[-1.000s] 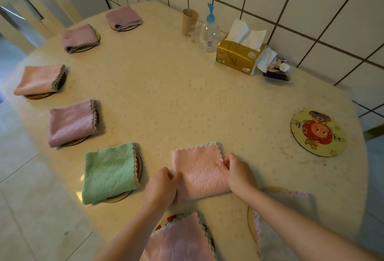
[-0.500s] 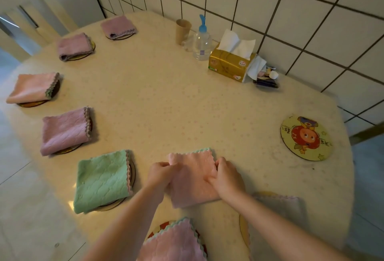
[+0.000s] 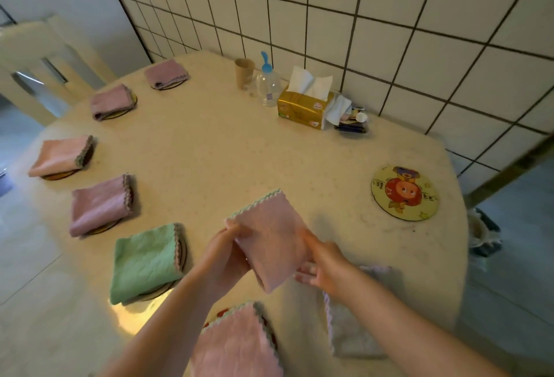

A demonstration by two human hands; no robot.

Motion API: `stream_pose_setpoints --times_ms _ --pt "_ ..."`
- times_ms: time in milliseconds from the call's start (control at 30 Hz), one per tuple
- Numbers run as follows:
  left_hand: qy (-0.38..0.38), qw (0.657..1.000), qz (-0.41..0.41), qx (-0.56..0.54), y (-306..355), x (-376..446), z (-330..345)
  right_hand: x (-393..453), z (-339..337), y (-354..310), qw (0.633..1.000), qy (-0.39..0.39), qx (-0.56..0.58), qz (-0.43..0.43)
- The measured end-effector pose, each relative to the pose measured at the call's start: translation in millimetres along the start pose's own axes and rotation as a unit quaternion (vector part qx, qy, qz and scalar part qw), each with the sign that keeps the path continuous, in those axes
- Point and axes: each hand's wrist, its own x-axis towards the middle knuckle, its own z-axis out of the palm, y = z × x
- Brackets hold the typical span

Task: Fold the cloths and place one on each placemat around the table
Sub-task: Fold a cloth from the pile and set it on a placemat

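Note:
A folded pink cloth [image 3: 271, 237] with a green scalloped edge is lifted above the table's near side. My left hand [image 3: 226, 252] grips its left edge and my right hand [image 3: 322, 267] holds its right side. A round cartoon placemat [image 3: 404, 193] lies bare at the right. Folded cloths rest on mats along the left edge: a green cloth [image 3: 145, 261], a mauve cloth [image 3: 100, 205], a peach cloth [image 3: 60, 156] and two mauve ones farther back. A pink cloth [image 3: 236, 343] and a white cloth [image 3: 350, 328] lie on mats close to me.
By the tiled wall stand a paper cup [image 3: 244, 72], a clear bottle with a blue top [image 3: 268, 85], a gold tissue box [image 3: 305, 105] and small items [image 3: 352, 123]. A chair [image 3: 45, 55] stands at the far left. A bin [image 3: 482, 232] sits right of the table.
The pink cloth lay flat on the table under both hands; both hands have now lifted it off the surface and tilted it. The view has swung upward.

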Motion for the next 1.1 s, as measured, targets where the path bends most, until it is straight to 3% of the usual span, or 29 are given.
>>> stream_pose_setpoints --times_ms 133,233,433,567,733,1100 --pt "-0.014 0.999 0.027 -0.014 -12 -13 26 -30 -28 -7 0.994 -0.035 0.107 0.003" --pt "-0.008 1.000 0.023 -0.007 -18 -18 38 -46 -48 -11 0.995 0.015 0.092 -0.039" --pt "-0.010 0.990 -0.005 0.139 -52 -10 56 -62 -94 -17 0.983 0.130 0.081 -0.102" --pt "-0.017 0.981 -0.008 0.194 -70 -2 84 -67 -127 -31 0.973 0.162 0.070 -0.147" --pt "-0.025 0.967 0.022 0.253 -76 19 141 -48 -178 -67 0.965 0.182 0.051 -0.184" --pt "0.078 0.944 0.064 0.315 -112 113 251 53 -265 -167 0.952 0.174 -0.079 -0.239"
